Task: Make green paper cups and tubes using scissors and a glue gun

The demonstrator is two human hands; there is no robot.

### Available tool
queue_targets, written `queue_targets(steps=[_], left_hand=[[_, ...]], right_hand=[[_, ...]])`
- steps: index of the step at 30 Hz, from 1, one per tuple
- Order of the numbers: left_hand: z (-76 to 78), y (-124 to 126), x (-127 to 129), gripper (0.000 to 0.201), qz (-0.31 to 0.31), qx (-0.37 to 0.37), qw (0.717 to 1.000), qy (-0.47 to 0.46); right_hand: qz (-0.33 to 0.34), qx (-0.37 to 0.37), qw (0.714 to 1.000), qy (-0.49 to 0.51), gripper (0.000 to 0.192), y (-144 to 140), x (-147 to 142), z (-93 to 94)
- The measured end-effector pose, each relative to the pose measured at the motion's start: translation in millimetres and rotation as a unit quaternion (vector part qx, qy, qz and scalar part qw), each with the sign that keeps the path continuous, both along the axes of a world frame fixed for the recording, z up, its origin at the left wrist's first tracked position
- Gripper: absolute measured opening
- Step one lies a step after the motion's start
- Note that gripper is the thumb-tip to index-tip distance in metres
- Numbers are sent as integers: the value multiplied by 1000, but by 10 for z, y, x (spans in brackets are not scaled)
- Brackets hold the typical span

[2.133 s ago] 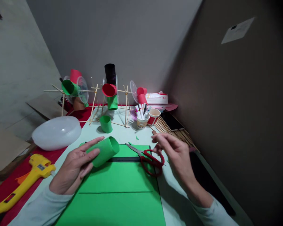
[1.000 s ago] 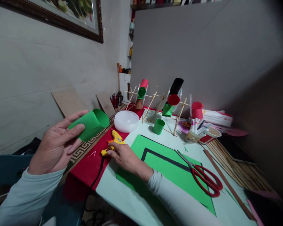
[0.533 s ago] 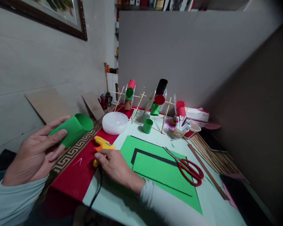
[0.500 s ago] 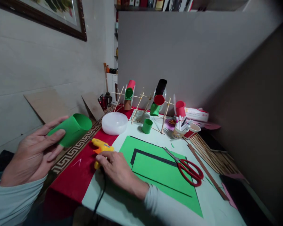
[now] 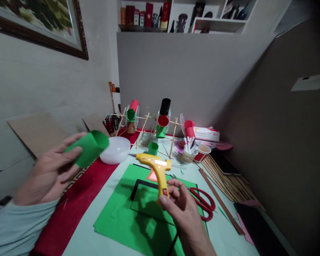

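My left hand [image 5: 52, 167] is closed around a green paper tube [image 5: 89, 149], its round mouth tilted up to the right. In my right hand [image 5: 182, 209] is a yellow hot glue gun [image 5: 156, 165], gripped low on the handle with its nozzle pointing left. The gun hangs above green sheets [image 5: 117, 213] that carry black strips. Red-handled scissors [image 5: 202, 202] lie just beyond my right hand, partly covered by it. A short green paper ring [image 5: 153, 148] stands behind the gun.
A stick frame [image 5: 146, 122] bearing colored tubes stands at the back. Left of it sits a translucent round container [image 5: 116, 151]. Cups [image 5: 189, 156] with markers, a brown strip [image 5: 221, 201] and wooden sticks [image 5: 229, 177] occupy the right side.
My right hand has lifted the glue gun off the table and carried it right, over the green sheets. The left hand still holds the tube. The view has tilted up and turned right.
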State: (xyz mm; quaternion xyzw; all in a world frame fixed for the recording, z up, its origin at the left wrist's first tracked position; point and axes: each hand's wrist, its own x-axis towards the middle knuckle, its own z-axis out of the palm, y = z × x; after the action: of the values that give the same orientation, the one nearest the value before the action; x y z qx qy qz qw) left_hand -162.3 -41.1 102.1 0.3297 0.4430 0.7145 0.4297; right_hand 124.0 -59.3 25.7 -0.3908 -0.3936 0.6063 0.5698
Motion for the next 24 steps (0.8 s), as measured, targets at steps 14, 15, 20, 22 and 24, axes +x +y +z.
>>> queue_targets(steps=[14,15,20,22,24], left_hand=[[-606,549,1188,60,-251,-149,954,61],[-627,543,1191,59,-251,-157,953,65],[-678,521,1183,59,-263,-177,945,79],[-668,510,1186,59,-267,-184,943,82],[-646,490,1193,59,-266,-185,941,94]], right_hand=[[-75,15,989,-128,34,363,1059,-10],[-62,11,987,-148,36,372,1072,-35],[37,9,985,-167,39,269,990,-87],[6,-18,976,-216,35,179,935,-87],[-38,-41,966,-254,34,92,892,-96]])
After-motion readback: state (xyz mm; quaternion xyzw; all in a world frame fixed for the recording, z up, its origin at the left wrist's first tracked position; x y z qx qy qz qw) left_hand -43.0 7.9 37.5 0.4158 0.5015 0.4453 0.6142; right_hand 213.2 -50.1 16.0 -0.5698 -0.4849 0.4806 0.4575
